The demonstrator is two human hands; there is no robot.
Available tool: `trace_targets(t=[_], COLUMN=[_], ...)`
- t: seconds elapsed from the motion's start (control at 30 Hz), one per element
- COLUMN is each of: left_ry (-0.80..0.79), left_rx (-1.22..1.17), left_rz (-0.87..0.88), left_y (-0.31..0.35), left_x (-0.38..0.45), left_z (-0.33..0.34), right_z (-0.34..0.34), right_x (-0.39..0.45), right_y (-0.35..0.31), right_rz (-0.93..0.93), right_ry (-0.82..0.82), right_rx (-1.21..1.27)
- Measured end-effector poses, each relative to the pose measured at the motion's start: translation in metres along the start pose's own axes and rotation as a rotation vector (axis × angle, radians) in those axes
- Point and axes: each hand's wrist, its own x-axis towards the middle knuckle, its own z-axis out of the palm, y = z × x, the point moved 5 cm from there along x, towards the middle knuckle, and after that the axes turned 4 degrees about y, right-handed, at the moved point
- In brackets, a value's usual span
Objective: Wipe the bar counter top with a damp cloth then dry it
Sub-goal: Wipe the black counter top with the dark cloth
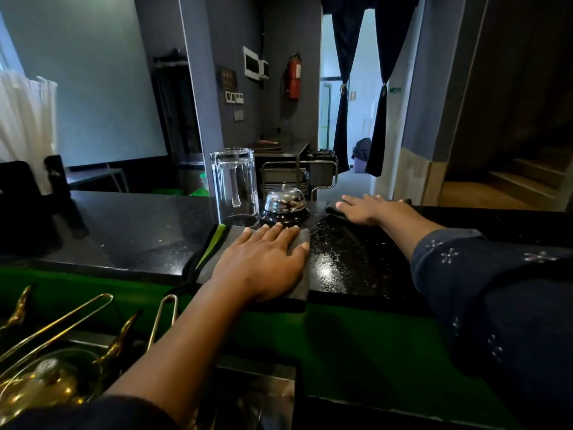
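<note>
Left hand: the left hand is lying flat, fingers straight and spread, pressing a grey cloth with a green stripe onto the black bar counter top, near its front edge.
Right hand: the right hand is also lying open, palm down, pressing a second, darker cloth at the far edge of the counter.
Why two cloths: judging from the task, one is probably serving as the damp cloth and the other as the dry one; which is which I cannot tell.
Counter state: a wet, beaded streak is glistening between the two hands, so wiping seems to be under way and drying is not yet done there.
In the way: an upturned glass mug and a chrome call bell are standing just beyond the left fingertips; they are likely blocking any sweep toward the back and would need moving or skirting.
Around: brass tongs and a brass pot are sitting below the counter, lower left; a red fire extinguisher is hanging on the far wall.
</note>
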Motion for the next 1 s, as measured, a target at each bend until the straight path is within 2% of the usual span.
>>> trace_targets(t=[0.4, 0.57, 0.67, 0.8, 0.9, 1.0], left_ry=[-0.063, -0.082, -0.080, -0.067, -0.050, -0.033], left_rx=[-0.057, -0.052, -0.049, -0.036, -0.026, -0.013], left_rz=[-0.056, -0.063, -0.056, -0.047, -0.049, -0.048], left_y=[0.000, 0.000, -0.002, -0.002, 0.000, 0.000], left_x=[0.004, 0.003, 0.003, 0.004, 0.003, 0.002], left_z=[-0.004, -0.004, -0.003, -0.001, 0.000, -0.001], right_z=[0.008, 0.007, 0.000, -0.004, -0.004, -0.004], right_x=[-0.149, -0.195, -0.194, -0.166, -0.148, -0.137], right_y=[-0.035, -0.008, 0.031, 0.069, 0.067, 0.033], right_rz=[-0.230, -0.347, -0.272, -0.086, 0.068, 0.053], right_ry=[-0.046, -0.036, -0.025, -0.014, 0.014, 0.020], right_rx=[0.021, -0.022, -0.022, -0.006, -0.009, 0.009])
